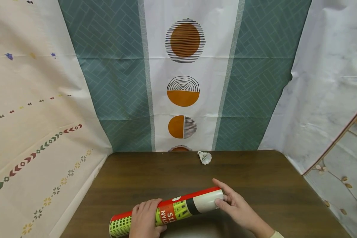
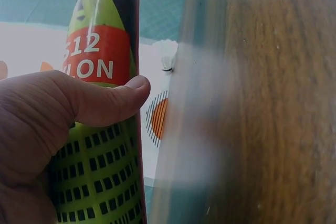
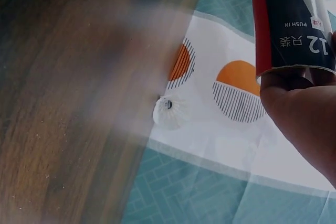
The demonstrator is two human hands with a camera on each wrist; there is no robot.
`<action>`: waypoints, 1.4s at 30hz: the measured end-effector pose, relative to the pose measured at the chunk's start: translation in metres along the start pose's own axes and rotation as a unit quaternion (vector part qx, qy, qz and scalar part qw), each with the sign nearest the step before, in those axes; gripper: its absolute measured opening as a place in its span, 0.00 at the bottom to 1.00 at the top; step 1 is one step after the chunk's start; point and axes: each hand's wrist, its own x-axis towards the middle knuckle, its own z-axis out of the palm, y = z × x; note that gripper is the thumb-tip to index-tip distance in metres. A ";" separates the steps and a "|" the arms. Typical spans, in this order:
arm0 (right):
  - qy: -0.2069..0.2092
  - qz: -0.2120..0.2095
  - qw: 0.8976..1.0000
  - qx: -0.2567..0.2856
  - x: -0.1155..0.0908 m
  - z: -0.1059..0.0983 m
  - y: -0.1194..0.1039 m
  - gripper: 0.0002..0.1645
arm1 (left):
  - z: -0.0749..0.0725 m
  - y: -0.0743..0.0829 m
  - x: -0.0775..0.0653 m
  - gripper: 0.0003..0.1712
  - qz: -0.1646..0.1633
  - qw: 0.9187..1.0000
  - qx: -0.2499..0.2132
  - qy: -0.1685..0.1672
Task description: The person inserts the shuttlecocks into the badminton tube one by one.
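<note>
A shuttlecock tube [image 1: 182, 207], red, yellow-green and black with a whitish right end, is held tilted above the brown table, right end higher. My left hand [image 1: 145, 218] grips it left of its middle; in the left wrist view the thumb lies across the front, below the "NYLON" print. At the right end my right hand [image 1: 239, 211] holds the rim, thumb on the near side and index finger stretched along the far side. In the right wrist view, fingers meet the tube's end; whether any reach inside is hidden. The tube's contents cannot be seen.
A white shuttlecock [image 1: 205, 158] lies on the brown wooden table [image 1: 131, 172] by its back edge. A green and white patterned cloth [image 1: 116, 82] hangs behind. Light cloths hang to the left and right of the table.
</note>
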 end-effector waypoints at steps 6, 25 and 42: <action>0.006 0.031 0.999 0.007 -0.002 -0.002 0.000 0.40 | 0.001 -0.001 0.002 0.52 0.000 1.000 -0.003 -0.013; 0.022 0.039 0.999 -0.008 -0.006 -0.006 0.005 0.36 | 0.003 0.000 0.002 0.52 0.007 1.000 0.005 -0.015; 0.023 0.032 0.999 -0.008 -0.006 -0.006 0.009 0.35 | 0.005 -0.001 0.002 0.52 0.014 1.000 0.008 -0.014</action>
